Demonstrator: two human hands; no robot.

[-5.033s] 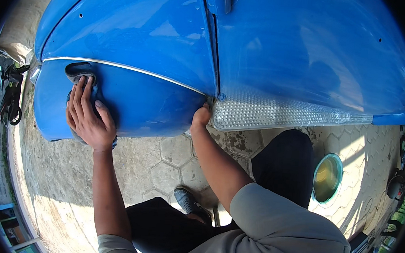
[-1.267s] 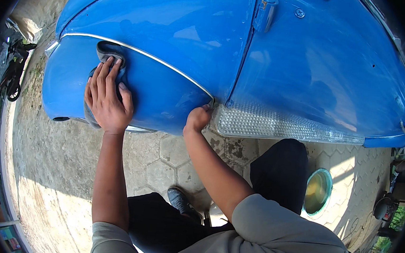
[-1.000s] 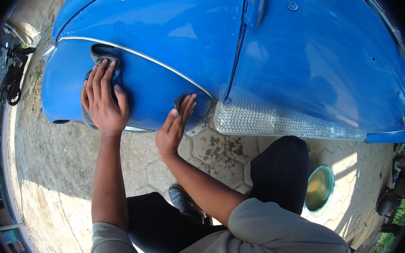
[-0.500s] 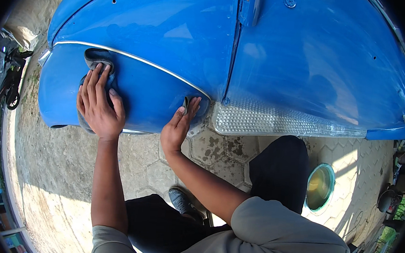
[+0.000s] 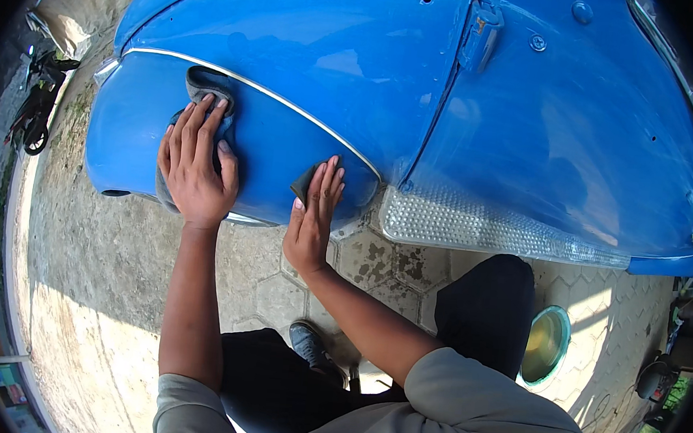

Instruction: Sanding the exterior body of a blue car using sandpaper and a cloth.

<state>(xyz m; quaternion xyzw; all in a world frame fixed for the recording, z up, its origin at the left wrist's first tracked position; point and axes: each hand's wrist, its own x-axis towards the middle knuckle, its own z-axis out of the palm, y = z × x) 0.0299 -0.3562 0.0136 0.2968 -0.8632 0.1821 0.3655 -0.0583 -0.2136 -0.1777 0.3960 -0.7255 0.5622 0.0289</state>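
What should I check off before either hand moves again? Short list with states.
1. Left hand flat over the grey cloth, on the blue panel: ok.
2. Right hand on the small dark piece, fingers laid along the same panel: ok.
3. Cloth clear of the white trim strip: cannot tell; its upper edge sits right by the strip.
4. Ribbed silver board clear of both hands: ok.
5. Underside of the dark piece clean: cannot tell, hidden.
6. Basin upright on the paving: ok.
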